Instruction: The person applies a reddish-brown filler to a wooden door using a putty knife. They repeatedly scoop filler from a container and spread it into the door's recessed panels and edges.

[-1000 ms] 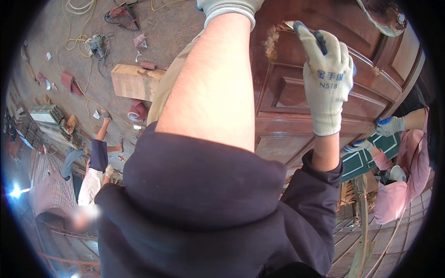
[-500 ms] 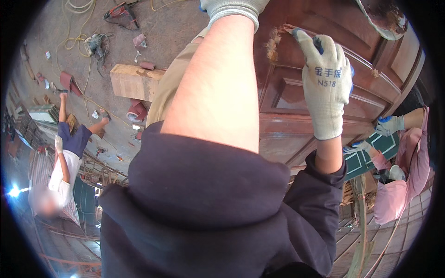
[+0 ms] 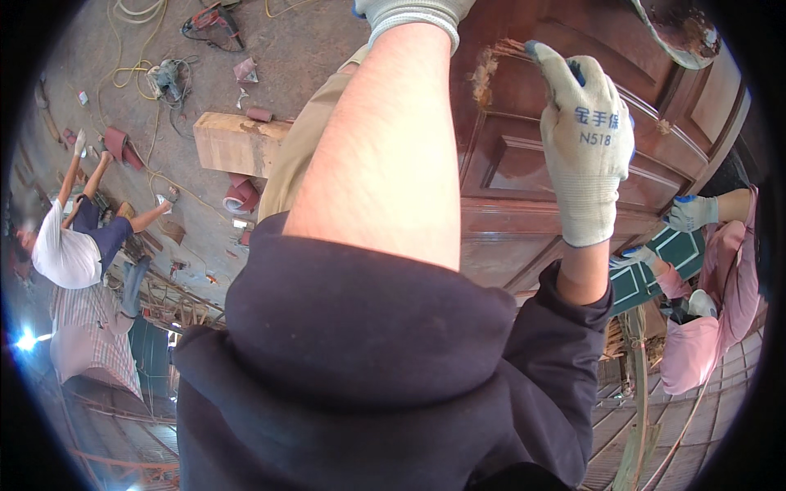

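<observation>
My right hand [image 3: 585,131], in a pale knitted glove with blue on the palm side, is over a red-brown panelled wooden door [image 3: 516,168]. Its thumb and fingers are pinched on a thin reddish-brown brush-like thing [image 3: 513,47], mostly hidden by the hand. Beside that tip, a rough tan patch [image 3: 485,78] marks the door. My left hand [image 3: 417,10], gloved the same way, reaches beyond the top edge, so its fingers are out of sight. At the upper right, a pale-rimmed container [image 3: 692,59] with dark brown stuff inside is cut off by the frame.
A wooden block [image 3: 233,146] stands left of my leg. On the floor lie a red power tool [image 3: 217,26], another power tool [image 3: 166,80], cords and rolls of reddish sandpaper [image 3: 241,196]. A person in pink [image 3: 725,278] works at the right, another in white [image 3: 70,254] at the left.
My right hand has shifted slightly right, baring more of the brush-like thing. The person at the left has bent over and reached an arm toward the floor. My left arm looks still.
</observation>
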`<act>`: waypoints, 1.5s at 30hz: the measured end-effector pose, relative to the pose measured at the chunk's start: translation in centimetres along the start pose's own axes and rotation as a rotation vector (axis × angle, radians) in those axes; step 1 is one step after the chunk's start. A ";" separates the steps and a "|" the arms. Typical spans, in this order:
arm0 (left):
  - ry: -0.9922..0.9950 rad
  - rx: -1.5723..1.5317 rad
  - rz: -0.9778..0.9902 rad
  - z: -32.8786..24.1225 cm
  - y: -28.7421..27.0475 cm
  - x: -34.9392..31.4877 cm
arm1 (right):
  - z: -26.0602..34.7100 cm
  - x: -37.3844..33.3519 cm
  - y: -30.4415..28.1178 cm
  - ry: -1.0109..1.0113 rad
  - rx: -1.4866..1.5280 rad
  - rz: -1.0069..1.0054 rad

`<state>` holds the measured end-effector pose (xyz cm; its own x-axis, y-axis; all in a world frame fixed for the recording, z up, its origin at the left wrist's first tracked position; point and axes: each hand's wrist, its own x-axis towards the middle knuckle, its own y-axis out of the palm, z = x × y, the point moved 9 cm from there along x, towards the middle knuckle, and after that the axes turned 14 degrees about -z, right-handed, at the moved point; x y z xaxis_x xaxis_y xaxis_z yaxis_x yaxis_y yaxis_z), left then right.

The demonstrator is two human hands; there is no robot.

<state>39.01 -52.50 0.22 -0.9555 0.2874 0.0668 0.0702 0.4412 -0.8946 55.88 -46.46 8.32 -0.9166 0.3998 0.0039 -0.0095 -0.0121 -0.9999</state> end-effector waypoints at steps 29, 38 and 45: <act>0.005 -0.023 0.042 -1.6 1.3 0.4 | -0.8 1.2 -0.1 -0.064 -0.126 0.048; 0.020 -0.006 -0.008 -0.8 0.8 0.3 | -0.7 1.4 0.6 -0.050 -0.076 0.049; 0.009 0.027 -0.010 0.0 0.6 0.4 | 0.4 1.7 1.2 -0.089 0.000 0.034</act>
<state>38.67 -52.17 -0.29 -0.9536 0.2902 0.0797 0.0524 0.4211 -0.9055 54.19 -46.17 7.18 -0.9484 0.3158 -0.0287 0.0221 -0.0244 -0.9995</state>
